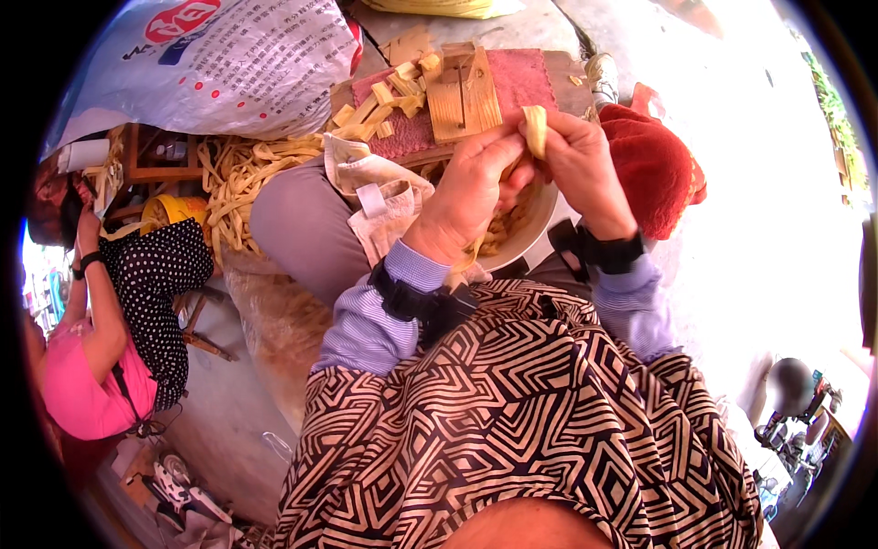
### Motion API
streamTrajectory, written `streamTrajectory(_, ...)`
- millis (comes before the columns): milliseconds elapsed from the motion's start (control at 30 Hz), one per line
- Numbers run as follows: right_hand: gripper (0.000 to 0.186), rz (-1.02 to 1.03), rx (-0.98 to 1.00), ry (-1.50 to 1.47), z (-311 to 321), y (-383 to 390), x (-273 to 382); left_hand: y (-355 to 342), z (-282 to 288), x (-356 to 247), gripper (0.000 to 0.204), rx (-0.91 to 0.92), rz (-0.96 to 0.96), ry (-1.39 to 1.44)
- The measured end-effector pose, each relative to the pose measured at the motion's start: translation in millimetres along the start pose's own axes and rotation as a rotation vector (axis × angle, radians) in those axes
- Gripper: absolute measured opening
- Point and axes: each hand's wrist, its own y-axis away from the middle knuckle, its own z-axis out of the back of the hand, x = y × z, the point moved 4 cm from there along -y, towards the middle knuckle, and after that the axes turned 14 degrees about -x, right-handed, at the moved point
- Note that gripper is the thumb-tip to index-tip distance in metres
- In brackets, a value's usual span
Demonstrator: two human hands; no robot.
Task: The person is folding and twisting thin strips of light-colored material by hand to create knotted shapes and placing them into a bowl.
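Observation:
Pinched between the fingers of both my hands is a pale yellow flat strip, looped over at its top. My left hand is closed on its left side, and a length of strip seems to hang below that hand. My right hand grips the loop from the right. Under the hands a white bowl holds more yellow pieces, partly covered by my wrists. Just beyond lies a small wooden block with a dark slot, on a reddish cloth. Folded yellow pieces are scattered beside the block.
A heap of long yellow strips lies left of my knee, below a large printed white sack. A beige cloth drapes over my knee. A red fleecy cloth is at right. Someone in a pink top sits at left.

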Motion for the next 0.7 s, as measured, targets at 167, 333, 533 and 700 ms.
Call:
streamTrajectory(167, 0.019, 0.507, -0.216, 0.651, 7.5, 1.0, -7.9, -0.5, 1.7, 7.7, 0.014, 0.082, 0.124, 0.124)
streamTrajectory(333, 0.016, 0.571, -0.189, 0.687, 6.1, 0.8, -18.1, -3.1, 20.6, 25.7, 0.012, 0.063, 0.186, 0.078)
streamTrajectory(533, 0.017, 0.595, -0.063, 0.849, 15.1, -4.8, -27.0, -4.5, 29.0, 0.3, 0.014, -0.127, -0.548, -0.795)
streamTrajectory(700, 0.034, -0.595, 0.217, -0.343, 12.7, 2.6, -85.2, 6.2, 14.8, -5.8, 0.013, -0.268, -1.043, -1.155)
